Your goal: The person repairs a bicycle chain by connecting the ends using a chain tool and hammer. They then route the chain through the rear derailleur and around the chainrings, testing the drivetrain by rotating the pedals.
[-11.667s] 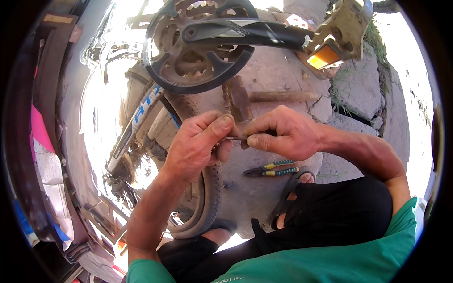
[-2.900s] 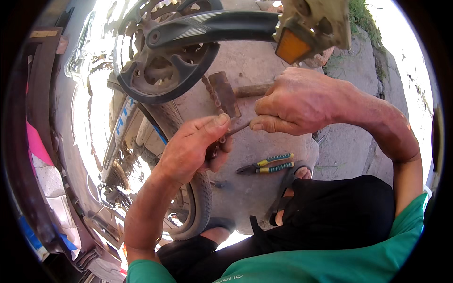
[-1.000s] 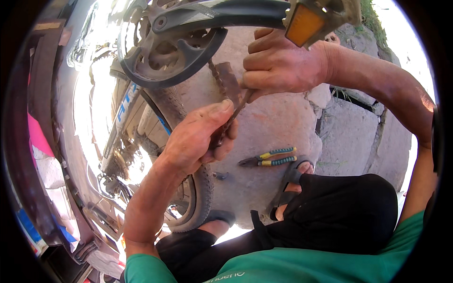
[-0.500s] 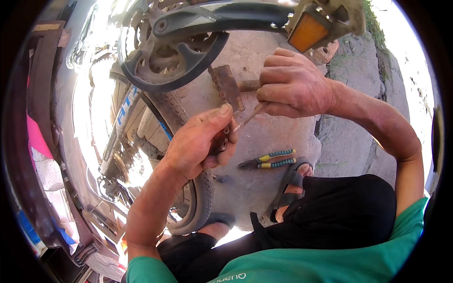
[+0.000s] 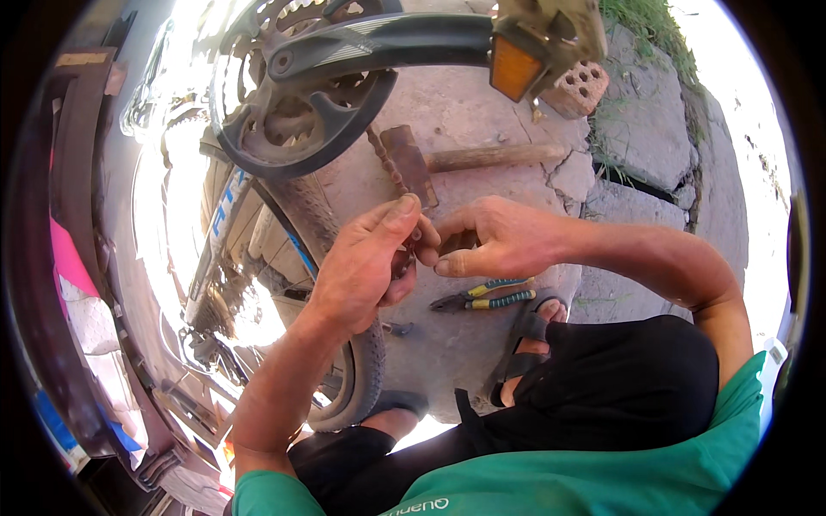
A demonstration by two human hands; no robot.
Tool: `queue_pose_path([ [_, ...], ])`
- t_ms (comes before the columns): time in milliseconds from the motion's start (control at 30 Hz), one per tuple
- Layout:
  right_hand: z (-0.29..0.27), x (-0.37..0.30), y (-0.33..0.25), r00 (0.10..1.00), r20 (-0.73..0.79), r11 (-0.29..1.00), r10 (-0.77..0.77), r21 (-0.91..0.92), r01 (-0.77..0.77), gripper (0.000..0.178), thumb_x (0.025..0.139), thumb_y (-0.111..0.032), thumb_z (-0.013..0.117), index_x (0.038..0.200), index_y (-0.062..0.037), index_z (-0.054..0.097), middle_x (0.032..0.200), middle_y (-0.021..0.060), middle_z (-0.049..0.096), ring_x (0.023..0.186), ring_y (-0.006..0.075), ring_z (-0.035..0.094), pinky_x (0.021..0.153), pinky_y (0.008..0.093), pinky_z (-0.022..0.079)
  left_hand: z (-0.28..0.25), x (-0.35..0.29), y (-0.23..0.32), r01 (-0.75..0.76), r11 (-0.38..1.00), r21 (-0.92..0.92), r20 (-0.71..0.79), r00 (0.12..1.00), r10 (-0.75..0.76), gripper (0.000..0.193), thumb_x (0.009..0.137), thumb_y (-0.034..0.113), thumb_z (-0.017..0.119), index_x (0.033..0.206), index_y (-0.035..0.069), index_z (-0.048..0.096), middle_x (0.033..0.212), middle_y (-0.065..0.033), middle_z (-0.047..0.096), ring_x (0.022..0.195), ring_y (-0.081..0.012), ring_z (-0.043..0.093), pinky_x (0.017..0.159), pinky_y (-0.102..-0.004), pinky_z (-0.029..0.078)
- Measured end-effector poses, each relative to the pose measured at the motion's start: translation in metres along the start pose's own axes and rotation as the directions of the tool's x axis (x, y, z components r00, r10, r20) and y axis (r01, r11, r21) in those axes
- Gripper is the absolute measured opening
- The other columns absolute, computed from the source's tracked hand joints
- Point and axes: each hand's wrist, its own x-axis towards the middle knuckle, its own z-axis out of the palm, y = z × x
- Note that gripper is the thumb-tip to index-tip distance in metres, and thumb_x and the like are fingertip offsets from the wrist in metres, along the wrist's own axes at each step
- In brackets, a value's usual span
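My left hand (image 5: 361, 262) is closed on a bicycle chain (image 5: 389, 163), its thumb on top and fingers curled beneath. The rusty chain runs down from the chainring (image 5: 297, 150) into that grip. Close against the left fingertips is my right hand (image 5: 503, 234), with bent fingers and thumb brought toward the chain end. Whatever is between its fingertips is hidden. Behind both hands, a hammer (image 5: 495, 157) lies on the ground. Pliers (image 5: 499, 298) with green and yellow handles lie just below the right hand.
The crank arm (image 5: 387, 41) and a pedal with an orange reflector (image 5: 516, 67) hang above the hands. A bicycle tire (image 5: 370, 370) stands left of my legs. A holed brick (image 5: 578, 89) sits at the far right, beside cracked concrete slabs (image 5: 641, 129).
My right hand has come down and left to the left fingertips. The thin stick-like tool it held no longer shows. My left hand keeps its grip on the chain.
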Motion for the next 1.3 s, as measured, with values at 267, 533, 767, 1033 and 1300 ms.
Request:
queue_pose_path([
  [267, -0.01, -0.002, -0.017, 0.967, -0.084, 0.95, 0.242, 0.223, -0.218, 0.056, 0.087, -0.045, 0.064, 0.112, 0.005, 0.065, 0.091, 0.0104, 0.066, 0.083, 0.0159, 0.062, 0.068, 0.0325, 0.049, 0.003, 0.0, -0.011, -0.104, 0.992, 0.077, -0.055, 0.993, 0.109, 0.044, 0.105, 0.041, 0.046, 0.1, 0.001, 0.064, 0.065, -0.0009, 0.054, 0.043, -0.0066, 0.039, 0.04, -0.022, 0.027],
  [533, 0.025, 0.005, -0.021, 0.983, -0.11, 0.791, 0.145, 0.609, -0.049, 0.057, 0.086, -0.038, 0.072, 0.127, 0.0002, 0.061, 0.083, 0.003, 0.063, 0.07, 0.0104, 0.054, 0.065, 0.0257, 0.047, 0.01, 0.001, -0.012, -0.149, 0.986, 0.072, -0.077, 0.985, 0.155, 0.042, 0.104, 0.038, 0.049, 0.108, -0.001, 0.065, 0.069, 0.0014, 0.055, 0.048, -0.0041, 0.04, 0.041, -0.02, 0.026],
  [767, 0.054, 0.013, -0.024, 0.919, -0.288, 0.629, 0.268, 0.775, 0.06, 0.052, 0.085, -0.012, 0.07, 0.134, 0.0003, 0.057, 0.089, 0.0026, 0.067, 0.079, 0.0097, 0.059, 0.073, 0.0257, 0.049, 0.01, 0.001, -0.011, -0.129, 0.987, 0.093, -0.136, 0.981, 0.141, 0.04, 0.103, 0.037, 0.051, 0.107, 0.0, 0.066, 0.072, 0.0006, 0.058, 0.052, -0.0035, 0.044, 0.043, -0.0188, 0.03],
  [1033, 0.059, 0.019, -0.025, 0.903, -0.321, 0.547, 0.286, 0.828, 0.121, 0.049, 0.083, -0.009, 0.071, 0.13, 0.0031, 0.059, 0.092, 0.0074, 0.069, 0.079, 0.0127, 0.064, 0.077, 0.0269, 0.051, 0.014, 0.002, -0.006, -0.117, 0.987, 0.113, -0.154, 0.979, 0.133, 0.039, 0.103, 0.035, 0.051, 0.106, -0.001, 0.066, 0.075, -0.0002, 0.059, 0.055, -0.0064, 0.047, 0.048, -0.0213, 0.035],
  [1300, 0.063, 0.018, -0.006, 0.852, -0.477, 0.548, 0.214, 0.781, 0.3, 0.027, 0.088, -0.015, 0.073, 0.105, 0.0028, 0.063, 0.092, 0.0079, 0.068, 0.08, 0.0132, 0.064, 0.076, 0.0271, 0.051, 0.006, -0.005, 0.024, -0.188, 0.904, 0.385, 0.049, 0.982, 0.183, 0.037, 0.102, 0.033, 0.053, 0.103, 0.0, 0.069, 0.084, -0.0025, 0.062, 0.075, -0.0088, 0.053, 0.069, -0.024, 0.043],
])
